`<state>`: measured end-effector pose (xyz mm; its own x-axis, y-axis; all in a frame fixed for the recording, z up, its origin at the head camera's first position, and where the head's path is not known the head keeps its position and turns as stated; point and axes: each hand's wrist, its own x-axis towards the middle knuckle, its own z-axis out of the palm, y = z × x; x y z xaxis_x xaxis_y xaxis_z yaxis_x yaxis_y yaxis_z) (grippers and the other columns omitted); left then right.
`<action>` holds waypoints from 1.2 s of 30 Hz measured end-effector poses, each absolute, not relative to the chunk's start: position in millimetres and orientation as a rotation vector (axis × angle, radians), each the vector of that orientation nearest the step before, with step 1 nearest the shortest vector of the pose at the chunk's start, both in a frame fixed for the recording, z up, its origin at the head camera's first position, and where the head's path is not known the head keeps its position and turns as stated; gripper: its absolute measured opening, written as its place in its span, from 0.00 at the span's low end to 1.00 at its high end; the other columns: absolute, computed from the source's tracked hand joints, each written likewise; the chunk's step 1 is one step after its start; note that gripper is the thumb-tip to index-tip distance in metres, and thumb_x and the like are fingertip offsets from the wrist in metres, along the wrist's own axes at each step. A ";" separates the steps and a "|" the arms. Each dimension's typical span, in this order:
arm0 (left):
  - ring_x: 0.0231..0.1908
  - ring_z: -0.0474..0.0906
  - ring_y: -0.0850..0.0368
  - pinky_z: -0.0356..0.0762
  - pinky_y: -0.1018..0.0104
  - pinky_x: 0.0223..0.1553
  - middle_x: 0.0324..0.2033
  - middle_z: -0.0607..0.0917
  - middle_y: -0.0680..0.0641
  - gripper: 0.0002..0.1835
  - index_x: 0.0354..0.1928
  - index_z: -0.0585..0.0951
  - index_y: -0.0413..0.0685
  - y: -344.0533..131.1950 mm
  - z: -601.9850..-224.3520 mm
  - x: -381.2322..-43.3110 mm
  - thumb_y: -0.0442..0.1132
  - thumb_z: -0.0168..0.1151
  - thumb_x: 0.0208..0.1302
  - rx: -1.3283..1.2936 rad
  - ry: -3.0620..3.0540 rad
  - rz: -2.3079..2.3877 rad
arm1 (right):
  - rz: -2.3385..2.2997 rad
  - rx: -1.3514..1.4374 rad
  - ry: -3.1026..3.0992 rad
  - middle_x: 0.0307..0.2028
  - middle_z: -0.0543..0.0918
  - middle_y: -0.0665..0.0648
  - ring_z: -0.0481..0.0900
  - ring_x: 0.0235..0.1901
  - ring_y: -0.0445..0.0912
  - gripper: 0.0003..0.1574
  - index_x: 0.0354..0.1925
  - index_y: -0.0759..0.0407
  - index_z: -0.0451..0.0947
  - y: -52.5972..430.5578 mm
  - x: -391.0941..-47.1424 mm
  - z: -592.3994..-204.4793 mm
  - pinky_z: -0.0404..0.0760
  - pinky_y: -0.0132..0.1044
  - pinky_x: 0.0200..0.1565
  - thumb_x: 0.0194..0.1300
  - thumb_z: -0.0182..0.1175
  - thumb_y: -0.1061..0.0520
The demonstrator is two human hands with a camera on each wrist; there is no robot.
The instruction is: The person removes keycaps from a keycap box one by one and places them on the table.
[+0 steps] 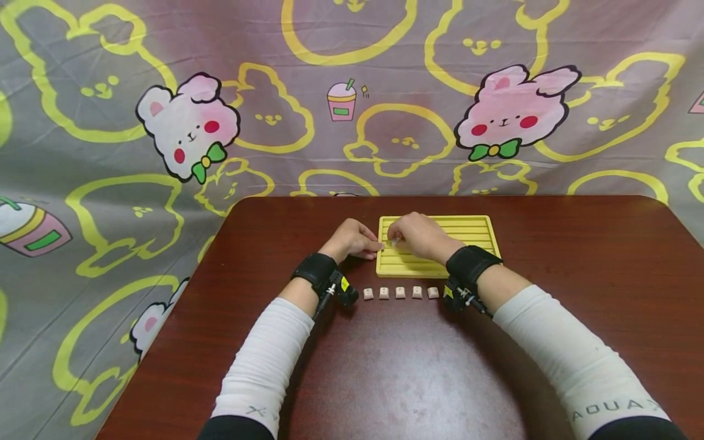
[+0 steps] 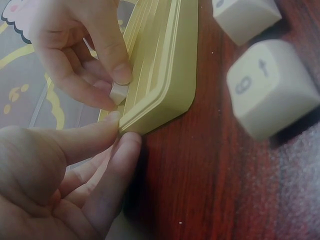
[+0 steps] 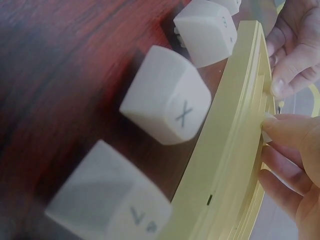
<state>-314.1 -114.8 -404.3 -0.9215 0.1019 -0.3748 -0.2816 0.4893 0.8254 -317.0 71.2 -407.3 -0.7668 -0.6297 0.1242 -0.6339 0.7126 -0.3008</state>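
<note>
A yellow ridged tray lies on the table, its slats running from side to side. My left hand pinches the tray's left edge between thumb and finger. Over the tray's left part, my right hand holds a small white keycap between thumb and fingers, down at the slats. Its marking is hidden. In front of the tray, several white keycaps sit in a row. One keycap bears an X; another keycap shows a digit and an arrow.
The dark red-brown wooden table extends to both sides of the tray. Behind it hangs a patterned cloth with cartoon animals. Both wrists wear black straps with cameras, which hang close to the ends of the keycap row.
</note>
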 end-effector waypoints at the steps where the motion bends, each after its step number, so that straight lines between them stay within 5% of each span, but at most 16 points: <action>1: 0.18 0.81 0.62 0.88 0.69 0.28 0.23 0.82 0.47 0.13 0.43 0.83 0.29 -114.7 -404.4 -314.1 0.30 0.71 0.58 -0.150 2.363 1.413 | 0.516 1.071 -2.891 0.40 0.89 0.53 0.85 0.42 0.47 0.07 0.42 0.55 0.87 71.5 -316.9 -407.0 0.87 0.43 0.46 0.64 0.68 0.61; 36: 0.19 0.81 0.61 0.88 0.69 0.29 0.27 0.82 0.45 0.13 0.43 0.83 0.30 -112.6 -406.8 -315.8 0.30 0.72 0.57 -0.161 2.373 1.426 | 0.587 1.212 -2.809 0.40 0.88 0.55 0.86 0.41 0.48 0.09 0.43 0.59 0.86 106.6 -305.5 -387.4 0.87 0.43 0.47 0.63 0.68 0.61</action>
<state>-315.8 -112.6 -406.8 -0.9263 0.0894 -0.3660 -0.2812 0.4825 0.8295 -305.5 106.6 -387.4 -0.6971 -0.6964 0.1705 -0.7065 0.6265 -0.3293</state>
